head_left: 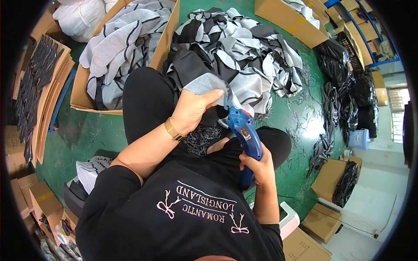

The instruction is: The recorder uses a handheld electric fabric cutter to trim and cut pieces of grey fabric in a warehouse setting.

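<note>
My left hand (191,108) pinches the edge of a light grey fabric piece (207,83) with dark sections, thumb on top. In my right hand (261,167) is a blue handheld electric cutter (244,130), my fingers wrapped round its handle. The cutter's head is right at the fabric edge, just beside my left thumb. Exactly where the blade meets the cloth is too small to tell. Beyond my hands lies a large heap of grey and black fabric pieces (244,48) on the floor. Thin dark trimmings (202,140) are gathered between my legs.
A cardboard box (172,37) full of similar pieces stands left of the heap. Another box (287,19) is at the far right. Black plastic bags (337,65) line the right side. Stacked cardboard with black pieces (48,95) stands left. More trimmings litter the green floor (300,135).
</note>
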The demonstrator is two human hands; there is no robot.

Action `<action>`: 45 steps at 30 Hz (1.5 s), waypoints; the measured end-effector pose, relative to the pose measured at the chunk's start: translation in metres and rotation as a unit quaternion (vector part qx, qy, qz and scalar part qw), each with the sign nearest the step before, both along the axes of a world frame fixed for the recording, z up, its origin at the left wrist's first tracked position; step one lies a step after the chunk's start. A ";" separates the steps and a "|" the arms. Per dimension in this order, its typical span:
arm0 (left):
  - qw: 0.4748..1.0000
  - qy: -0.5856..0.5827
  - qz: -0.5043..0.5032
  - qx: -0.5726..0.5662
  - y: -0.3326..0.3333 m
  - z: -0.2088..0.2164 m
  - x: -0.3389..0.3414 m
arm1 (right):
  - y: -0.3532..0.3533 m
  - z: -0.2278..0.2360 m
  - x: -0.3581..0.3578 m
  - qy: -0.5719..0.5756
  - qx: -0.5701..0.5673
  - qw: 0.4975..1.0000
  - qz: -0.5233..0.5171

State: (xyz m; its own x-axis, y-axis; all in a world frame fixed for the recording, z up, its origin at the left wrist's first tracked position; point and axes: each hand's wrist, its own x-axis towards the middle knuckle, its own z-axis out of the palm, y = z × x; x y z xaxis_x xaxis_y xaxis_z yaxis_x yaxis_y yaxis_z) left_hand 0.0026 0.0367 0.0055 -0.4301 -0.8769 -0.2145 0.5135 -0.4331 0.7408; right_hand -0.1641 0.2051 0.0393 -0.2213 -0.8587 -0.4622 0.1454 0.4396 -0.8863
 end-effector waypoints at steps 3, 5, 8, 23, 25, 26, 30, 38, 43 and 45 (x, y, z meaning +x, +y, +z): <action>0.999 -0.013 -0.018 -0.030 -0.002 0.001 0.000 | -0.001 0.000 -0.002 -0.011 -0.003 1.000 -0.009; 0.998 -0.015 -0.022 -0.052 -0.004 0.000 0.000 | -0.002 -0.001 -0.003 -0.010 -0.003 1.000 -0.008; 0.994 -0.052 -0.038 -0.090 -0.005 0.008 0.005 | -0.004 0.002 -0.005 -0.007 0.004 1.000 -0.001; 0.951 -0.182 -0.200 -0.152 -0.001 0.021 0.012 | -0.036 0.006 -0.011 -0.051 -0.062 0.996 -0.046; 0.966 -0.150 -0.190 -0.092 0.003 0.018 0.010 | -0.049 0.009 -0.009 -0.016 -0.082 0.994 -0.063; 0.965 -0.150 -0.192 -0.092 0.005 0.011 0.008 | -0.055 0.008 -0.007 -0.016 -0.083 0.994 -0.065; 0.979 -0.029 -0.193 -0.055 0.015 -0.005 0.001 | -0.070 -0.008 0.005 0.128 -0.101 0.986 -0.023; 0.990 0.047 -0.118 0.067 0.003 -0.010 0.001 | -0.051 -0.017 -0.007 0.008 -0.074 0.996 -0.043; 0.992 0.046 -0.096 0.068 -0.002 -0.016 0.000 | -0.014 -0.006 -0.022 -0.025 -0.054 0.997 -0.041; 0.993 0.040 -0.095 0.056 -0.002 -0.015 0.001 | -0.003 -0.002 -0.022 -0.009 -0.019 1.000 -0.006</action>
